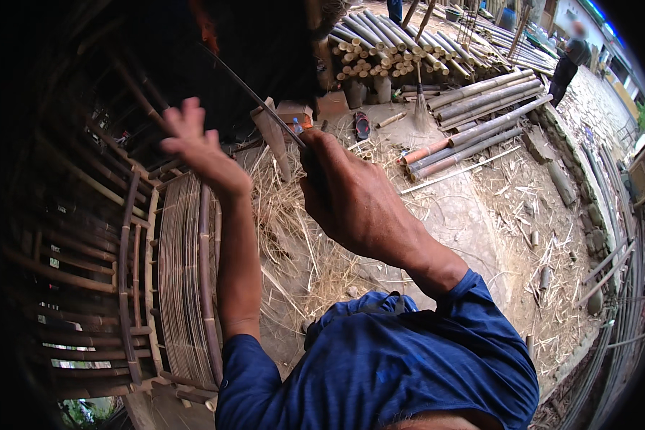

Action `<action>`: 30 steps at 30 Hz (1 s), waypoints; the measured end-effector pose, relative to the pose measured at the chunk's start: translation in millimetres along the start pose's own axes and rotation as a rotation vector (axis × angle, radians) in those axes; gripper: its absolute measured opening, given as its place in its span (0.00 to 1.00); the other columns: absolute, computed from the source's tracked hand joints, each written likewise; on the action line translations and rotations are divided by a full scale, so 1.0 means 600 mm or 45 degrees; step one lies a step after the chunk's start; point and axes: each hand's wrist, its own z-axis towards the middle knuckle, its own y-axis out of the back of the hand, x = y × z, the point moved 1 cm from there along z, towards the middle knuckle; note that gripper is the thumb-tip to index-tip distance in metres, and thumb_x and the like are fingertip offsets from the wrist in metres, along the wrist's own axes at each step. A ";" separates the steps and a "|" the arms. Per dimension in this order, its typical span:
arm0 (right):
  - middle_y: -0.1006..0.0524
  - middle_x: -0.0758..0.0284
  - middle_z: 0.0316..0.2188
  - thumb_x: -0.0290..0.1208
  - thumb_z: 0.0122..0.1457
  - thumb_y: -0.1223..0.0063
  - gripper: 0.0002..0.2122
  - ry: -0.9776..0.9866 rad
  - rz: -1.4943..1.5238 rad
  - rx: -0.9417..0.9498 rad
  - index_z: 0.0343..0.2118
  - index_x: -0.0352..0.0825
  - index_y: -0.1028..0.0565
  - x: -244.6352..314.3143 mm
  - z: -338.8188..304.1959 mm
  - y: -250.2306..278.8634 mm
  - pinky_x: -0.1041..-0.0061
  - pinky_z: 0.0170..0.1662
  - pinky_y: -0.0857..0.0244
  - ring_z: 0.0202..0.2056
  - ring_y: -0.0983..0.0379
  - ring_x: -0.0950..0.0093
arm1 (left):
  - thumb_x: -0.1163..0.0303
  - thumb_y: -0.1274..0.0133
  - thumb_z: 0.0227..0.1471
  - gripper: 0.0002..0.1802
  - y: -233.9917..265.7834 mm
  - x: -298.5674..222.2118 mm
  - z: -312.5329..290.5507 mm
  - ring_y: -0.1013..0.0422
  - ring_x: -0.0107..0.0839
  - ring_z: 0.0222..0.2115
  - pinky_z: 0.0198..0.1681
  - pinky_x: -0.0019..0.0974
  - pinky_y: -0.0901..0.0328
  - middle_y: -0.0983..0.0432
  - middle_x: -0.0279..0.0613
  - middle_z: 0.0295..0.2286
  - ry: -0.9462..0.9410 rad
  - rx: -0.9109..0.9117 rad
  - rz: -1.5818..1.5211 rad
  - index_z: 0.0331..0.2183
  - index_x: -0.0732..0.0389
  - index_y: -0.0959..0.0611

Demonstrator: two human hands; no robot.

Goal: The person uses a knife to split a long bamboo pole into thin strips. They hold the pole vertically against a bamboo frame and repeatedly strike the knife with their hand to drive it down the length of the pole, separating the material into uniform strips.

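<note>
I observe the right hand clenched around a long thin blade slanting up-left from its grip. Left hand released, fingers spread, just left of the blade, above the bamboo frame.

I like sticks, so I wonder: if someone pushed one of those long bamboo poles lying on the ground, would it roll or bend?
The bamboo poles look round and smooth, so one would probably roll sideways. They lie straight, so likely stiff, not floppy. Being long and thick, one may be awkward to lift.

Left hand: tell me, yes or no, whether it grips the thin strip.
No. The left hand is raised with fingers spread, holding nothing, while the right hand grips the thin strip.
</note>
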 end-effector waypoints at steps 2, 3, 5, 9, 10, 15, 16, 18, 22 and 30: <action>0.26 0.46 0.30 0.27 0.60 0.52 0.15 -0.030 0.019 0.000 0.47 0.34 0.39 0.004 0.004 0.007 0.48 0.29 0.34 0.28 0.28 0.43 | 0.37 0.73 0.62 0.46 0.022 -0.088 0.050 0.49 0.47 0.64 0.66 0.56 0.61 0.42 0.53 0.61 -0.505 -0.300 0.278 0.64 0.67 0.52; 0.27 0.46 0.29 0.27 0.60 0.52 0.14 -0.023 0.015 -0.008 0.47 0.33 0.39 0.003 0.006 0.009 0.47 0.29 0.35 0.28 0.28 0.43 | 0.45 0.65 0.64 0.41 0.022 -0.142 0.069 0.46 0.45 0.62 0.65 0.48 0.55 0.41 0.52 0.60 -0.825 -0.310 0.390 0.64 0.68 0.49; 0.26 0.47 0.29 0.26 0.60 0.51 0.15 -0.056 0.002 0.022 0.48 0.32 0.39 0.012 0.009 0.012 0.49 0.29 0.35 0.28 0.27 0.44 | 0.46 0.63 0.63 0.38 -0.001 -0.227 0.087 0.45 0.44 0.60 0.63 0.48 0.54 0.39 0.51 0.58 -1.387 -0.094 0.576 0.62 0.66 0.46; 0.27 0.45 0.28 0.26 0.60 0.52 0.13 -0.075 -0.088 -0.003 0.45 0.30 0.40 -0.007 0.023 0.006 0.49 0.29 0.36 0.27 0.28 0.45 | 0.48 0.60 0.62 0.33 -0.143 -0.137 0.093 0.41 0.42 0.56 0.60 0.49 0.52 0.36 0.49 0.54 -1.609 0.593 1.353 0.57 0.64 0.39; 0.28 0.43 0.27 0.27 0.60 0.53 0.12 -0.011 -0.068 -0.022 0.43 0.30 0.40 -0.001 0.023 -0.006 0.47 0.29 0.36 0.26 0.28 0.43 | 0.48 0.59 0.62 0.32 -0.139 -0.053 0.104 0.41 0.41 0.55 0.59 0.49 0.51 0.35 0.49 0.53 -1.501 0.784 1.539 0.56 0.63 0.37; 0.27 0.45 0.24 0.25 0.60 0.54 0.10 -0.123 -0.045 -0.084 0.40 0.29 0.40 -0.039 0.016 0.035 0.48 0.28 0.37 0.26 0.28 0.43 | 0.51 0.54 0.60 0.25 -0.218 -0.213 0.082 0.37 0.38 0.50 0.55 0.49 0.48 0.31 0.46 0.47 -2.050 0.356 1.267 0.50 0.60 0.29; 0.27 0.45 0.23 0.25 0.59 0.54 0.10 -0.010 0.075 -0.041 0.40 0.29 0.40 0.003 0.022 0.007 0.48 0.28 0.37 0.26 0.29 0.43 | 0.51 0.53 0.60 0.24 -0.168 -0.265 0.090 0.36 0.38 0.49 0.54 0.49 0.48 0.30 0.46 0.46 -2.086 0.337 1.469 0.49 0.59 0.27; 0.27 0.46 0.22 0.25 0.59 0.54 0.10 -0.059 -0.056 -0.094 0.39 0.29 0.40 -0.044 0.026 0.021 0.48 0.28 0.37 0.26 0.29 0.43 | 0.42 0.61 0.62 0.34 -0.214 -0.180 0.091 0.46 0.46 0.63 0.64 0.68 0.62 0.39 0.47 0.60 -1.737 0.643 1.432 0.62 0.50 0.35; 0.27 0.48 0.20 0.26 0.57 0.54 0.10 -0.065 -0.013 -0.109 0.38 0.28 0.40 -0.113 0.038 -0.055 0.47 0.30 0.36 0.26 0.29 0.43 | 0.38 0.61 0.59 0.34 -0.185 -0.093 0.115 0.51 0.46 0.65 0.58 0.80 0.71 0.38 0.35 0.60 -1.392 0.733 1.310 0.61 0.41 0.34; 0.23 0.46 0.26 0.27 0.52 0.45 0.15 -0.226 0.356 0.008 0.38 0.25 0.33 -0.132 0.028 -0.012 0.55 0.38 0.31 0.34 0.24 0.48 | 0.67 0.35 0.49 0.14 -0.099 -0.112 0.056 0.26 0.31 0.34 0.40 0.34 0.31 0.21 0.40 0.31 -0.899 0.687 0.682 0.39 0.62 0.15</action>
